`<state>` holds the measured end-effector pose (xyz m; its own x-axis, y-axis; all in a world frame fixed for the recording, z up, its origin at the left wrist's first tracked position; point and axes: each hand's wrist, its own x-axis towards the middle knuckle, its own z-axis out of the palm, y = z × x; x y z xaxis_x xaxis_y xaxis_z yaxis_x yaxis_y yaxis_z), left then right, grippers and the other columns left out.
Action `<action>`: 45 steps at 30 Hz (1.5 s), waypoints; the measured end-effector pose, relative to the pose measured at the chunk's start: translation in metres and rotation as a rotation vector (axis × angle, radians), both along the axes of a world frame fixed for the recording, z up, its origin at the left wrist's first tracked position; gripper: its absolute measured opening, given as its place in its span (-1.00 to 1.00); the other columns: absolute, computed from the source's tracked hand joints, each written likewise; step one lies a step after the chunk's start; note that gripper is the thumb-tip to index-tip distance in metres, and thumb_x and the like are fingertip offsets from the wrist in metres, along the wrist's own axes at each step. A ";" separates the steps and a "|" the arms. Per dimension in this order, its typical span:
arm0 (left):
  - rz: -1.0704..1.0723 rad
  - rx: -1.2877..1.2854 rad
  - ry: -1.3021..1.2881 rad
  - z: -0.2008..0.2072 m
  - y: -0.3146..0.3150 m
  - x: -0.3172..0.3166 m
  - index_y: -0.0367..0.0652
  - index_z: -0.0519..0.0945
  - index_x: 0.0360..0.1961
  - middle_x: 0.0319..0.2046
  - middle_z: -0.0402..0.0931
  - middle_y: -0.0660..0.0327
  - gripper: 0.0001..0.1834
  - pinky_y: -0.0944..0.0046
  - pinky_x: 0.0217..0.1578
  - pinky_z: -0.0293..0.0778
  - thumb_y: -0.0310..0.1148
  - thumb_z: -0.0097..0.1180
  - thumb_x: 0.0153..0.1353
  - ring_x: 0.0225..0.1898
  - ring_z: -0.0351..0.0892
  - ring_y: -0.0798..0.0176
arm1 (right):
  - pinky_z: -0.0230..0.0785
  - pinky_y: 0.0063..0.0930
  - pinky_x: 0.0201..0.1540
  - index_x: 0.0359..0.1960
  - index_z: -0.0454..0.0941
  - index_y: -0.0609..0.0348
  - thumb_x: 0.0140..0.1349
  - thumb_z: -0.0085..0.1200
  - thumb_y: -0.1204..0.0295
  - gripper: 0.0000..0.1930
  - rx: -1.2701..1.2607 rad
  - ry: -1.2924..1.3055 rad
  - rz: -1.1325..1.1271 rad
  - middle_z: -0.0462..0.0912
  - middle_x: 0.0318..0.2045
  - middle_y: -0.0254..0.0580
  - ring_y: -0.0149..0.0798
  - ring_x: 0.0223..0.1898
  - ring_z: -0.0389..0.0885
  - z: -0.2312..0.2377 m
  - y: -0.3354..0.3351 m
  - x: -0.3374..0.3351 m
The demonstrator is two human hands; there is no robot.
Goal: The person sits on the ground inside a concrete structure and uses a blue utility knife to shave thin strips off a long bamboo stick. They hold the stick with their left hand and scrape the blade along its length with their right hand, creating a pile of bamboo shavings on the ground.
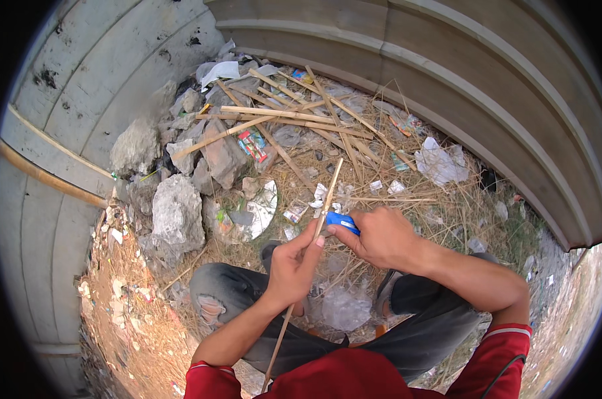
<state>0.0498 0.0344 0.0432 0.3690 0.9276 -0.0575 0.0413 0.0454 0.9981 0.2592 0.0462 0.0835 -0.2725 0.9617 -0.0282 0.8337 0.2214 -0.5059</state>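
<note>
A long, thin bamboo strip (333, 183) runs slantwise from beside my lap up past my hands. My left hand (293, 269) is closed around its middle, thumb and fingers pinching it. Closed against the strip from the right, my right hand (389, 239) grips a small blue tool (345, 225) with a pale mark. The tool's inner end meets the strip just above my left fingertips; whether a blade is there is too small to make out. Both forearms come from red sleeves, and my knees are bent on either side.
Several cut bamboo strips (284, 116) lie crossed in a pile ahead. Grey rocks (178, 211) stand at the left beside a pale panel wall (81, 80). A ribbed metal sheet (447, 60) curves along the far right. Crumpled plastic (441, 161) and dry grass litter the ground.
</note>
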 end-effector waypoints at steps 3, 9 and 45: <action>0.005 -0.018 0.029 0.001 -0.001 0.005 -0.27 0.41 0.38 -0.61 0.19 0.52 -0.52 0.47 -0.61 0.03 -0.36 0.03 0.50 -0.62 0.11 0.63 | 0.52 0.07 -0.36 -0.45 0.63 0.32 0.41 -0.01 -0.09 -0.39 0.024 -0.055 -0.059 0.60 -0.62 0.22 0.31 -0.49 0.63 -0.002 0.014 0.010; -0.215 0.146 0.053 -0.018 -0.038 -0.005 -0.28 0.39 0.38 -0.56 0.23 0.51 -0.52 0.49 -0.56 0.07 -0.38 0.02 0.50 -0.56 0.13 0.64 | 0.32 -0.08 -0.45 -0.62 0.44 0.43 0.48 -0.21 -0.19 -0.19 0.259 0.104 -0.710 0.40 -0.77 0.04 0.02 -0.67 0.37 0.011 0.102 0.161; -0.069 0.051 0.115 0.008 -0.001 0.019 -0.32 0.41 0.36 -0.22 0.51 0.41 -0.51 0.55 -0.30 0.35 -0.42 0.09 0.46 -0.30 0.34 0.63 | 0.42 -0.13 -0.50 -0.22 0.49 0.27 0.19 0.23 0.41 -0.77 0.065 0.473 0.007 0.56 -0.63 0.07 0.14 -0.54 0.65 0.009 0.019 0.029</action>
<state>0.0685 0.0337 0.0512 0.4254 0.9033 -0.0561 0.1565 -0.0123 0.9876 0.2881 0.0651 0.0925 -0.2471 0.9556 0.1607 0.5136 0.2697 -0.8145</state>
